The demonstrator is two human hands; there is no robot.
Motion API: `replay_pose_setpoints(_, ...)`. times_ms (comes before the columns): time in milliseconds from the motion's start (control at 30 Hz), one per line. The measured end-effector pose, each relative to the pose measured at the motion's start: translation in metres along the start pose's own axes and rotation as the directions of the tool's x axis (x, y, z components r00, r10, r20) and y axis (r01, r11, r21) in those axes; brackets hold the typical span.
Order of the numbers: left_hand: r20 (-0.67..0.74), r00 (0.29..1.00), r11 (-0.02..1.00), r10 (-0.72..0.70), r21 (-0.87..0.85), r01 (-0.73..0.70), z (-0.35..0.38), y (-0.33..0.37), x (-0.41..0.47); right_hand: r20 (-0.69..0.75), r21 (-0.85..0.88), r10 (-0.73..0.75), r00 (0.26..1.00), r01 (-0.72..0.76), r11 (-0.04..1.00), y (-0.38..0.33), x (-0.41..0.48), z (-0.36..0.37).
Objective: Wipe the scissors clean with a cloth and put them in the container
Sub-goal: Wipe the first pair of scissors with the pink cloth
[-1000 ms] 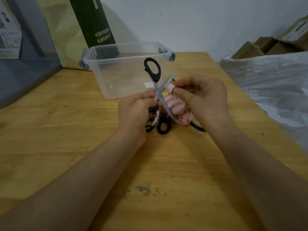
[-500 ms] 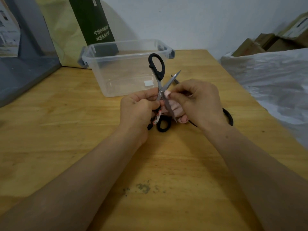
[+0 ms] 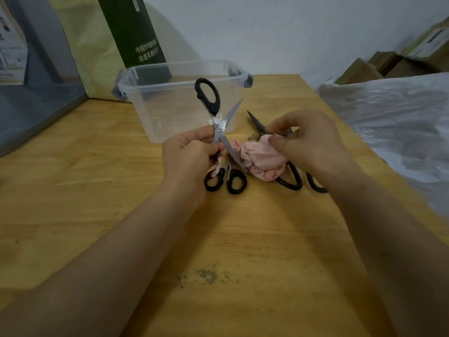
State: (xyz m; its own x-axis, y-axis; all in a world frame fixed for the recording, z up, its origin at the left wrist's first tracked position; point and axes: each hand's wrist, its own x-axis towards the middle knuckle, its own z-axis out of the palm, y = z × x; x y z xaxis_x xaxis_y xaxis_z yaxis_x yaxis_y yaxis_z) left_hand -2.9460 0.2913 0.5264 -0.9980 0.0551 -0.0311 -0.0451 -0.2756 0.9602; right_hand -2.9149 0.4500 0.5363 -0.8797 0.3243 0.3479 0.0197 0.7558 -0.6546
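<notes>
Risk: open blades sharp, could nick fingers through thin pink cloth (image 3: 257, 156). Pinch near pivot small, so scissors (image 3: 220, 125) could slip.
Scissors: black handle up, shiny blades spread, held above tabletop (image 3: 121, 215), in front of clear container (image 3: 170, 76).
Left grip (image 3: 192, 156) pinches scissors. Right grip (image 3: 308, 142) bunches cloth by lower blade.

Wooden table (image 3: 97, 190) (stained), dark green carton (image 3: 131, 30), perhaps plastic sheeting (image 3: 393, 122), cardboard boxes (image 3: 379, 64)

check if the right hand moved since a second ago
Yes: the right hand with the cloth has shifted rightward, away from the container.
</notes>
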Motion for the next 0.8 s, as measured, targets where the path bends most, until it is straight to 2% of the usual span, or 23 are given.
replay_pose_setpoints(67,-0.024,1.0,1.0,0.017,0.019,-0.017,-0.002,0.0,0.002,-0.025,-0.121,0.01,1.0,-0.013,0.993,0.002,0.001,-0.007)
replay_pose_setpoints(167,-0.035,0.999,0.999,0.024,0.048,-0.023,-0.001,-0.002,0.003,-0.097,-0.235,-0.09,0.991,0.065,0.97,-0.003,-0.003,-0.007)
replay_pose_setpoints(233,-0.046,0.999,0.998,0.026,0.056,-0.024,-0.001,-0.002,0.003,-0.022,-0.247,-0.13,0.991,0.121,0.961,-0.008,-0.005,-0.002)
replay_pose_setpoints(300,-0.041,0.999,0.999,0.024,0.048,-0.022,-0.002,-0.002,0.003,0.134,-0.388,-0.093,0.987,0.139,0.911,-0.007,-0.006,0.006)
replay_pose_setpoints(333,-0.037,0.999,0.999,0.021,0.042,-0.019,-0.002,-0.002,0.003,0.164,-0.451,-0.083,0.983,0.15,0.88,-0.005,-0.004,0.009)
replay_pose_setpoints(367,-0.031,0.999,0.999,0.018,0.037,-0.017,-0.001,-0.002,0.003,0.119,-0.457,-0.109,0.987,0.151,0.877,-0.003,-0.001,0.011)
replay_pose_setpoints(400,-0.024,1.0,0.999,0.016,0.032,-0.016,-0.001,-0.002,0.002,0.041,-0.4,-0.129,0.991,0.135,0.906,-0.002,0.0,0.01)
replay_pose_setpoints(467,-0.009,1.0,1.0,0.013,0.018,-0.012,0.0,-0.001,0.001,-0.108,-0.028,-0.059,0.992,0.057,0.998,-0.006,0.0,0.003)
replay_pose_setpoints(533,0.0,1.0,1.0,0.014,0.006,-0.014,0.0,-0.001,0.0,-0.165,0.351,0.051,0.985,0.01,0.936,-0.011,-0.002,-0.005)
replay_pose_setpoints(600,0.01,1.0,1.0,0.02,0.005,-0.02,0.001,-0.002,0.0,-0.161,0.542,0.066,0.985,0.033,0.84,-0.013,-0.003,-0.01)
replay_pose_setpoints(667,0.022,0.999,1.0,0.03,0.002,-0.03,0.002,-0.002,0.0,-0.146,0.557,0.042,0.988,0.047,0.829,-0.016,-0.006,-0.01)
replay_pose_setpoints(800,0.054,0.998,0.999,0.044,0.007,-0.045,0.002,-0.003,-0.002,-0.037,0.322,-0.112,0.993,0.118,0.94,-0.015,-0.009,0.006)
